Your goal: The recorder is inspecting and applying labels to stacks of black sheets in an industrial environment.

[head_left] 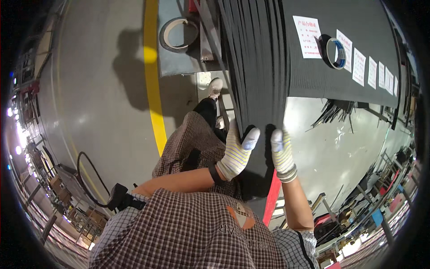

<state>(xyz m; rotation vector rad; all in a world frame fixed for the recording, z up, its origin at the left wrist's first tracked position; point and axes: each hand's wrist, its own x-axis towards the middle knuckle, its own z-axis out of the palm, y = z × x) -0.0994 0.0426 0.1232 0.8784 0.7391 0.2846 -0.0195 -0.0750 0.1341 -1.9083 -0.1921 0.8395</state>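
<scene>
A thick bundle of long black flat strips (pixel 260 67) runs from the far edge toward my body. My left hand (pixel 237 154), in a white glove with yellow stripes, grips its left edge, thumb on top. On the opposite edge, my right hand (pixel 283 154) has a matching glove and its thumb also lies on top. The fingers of both hands are mostly hidden at the sides of the bundle. Between the two thumbs the strips lie side by side, forming a flat band.
Right of the bundle, more black strips (pixel 322 85) lie in a wide layer carrying white printed labels (pixel 307 38) and a blue tape roll (pixel 341 54). Loose strip ends (pixel 336 112) hang below. A black tape roll (pixel 165 36) rests on the grey surface (pixel 179 65) at left, beside a yellow floor line (pixel 151 85).
</scene>
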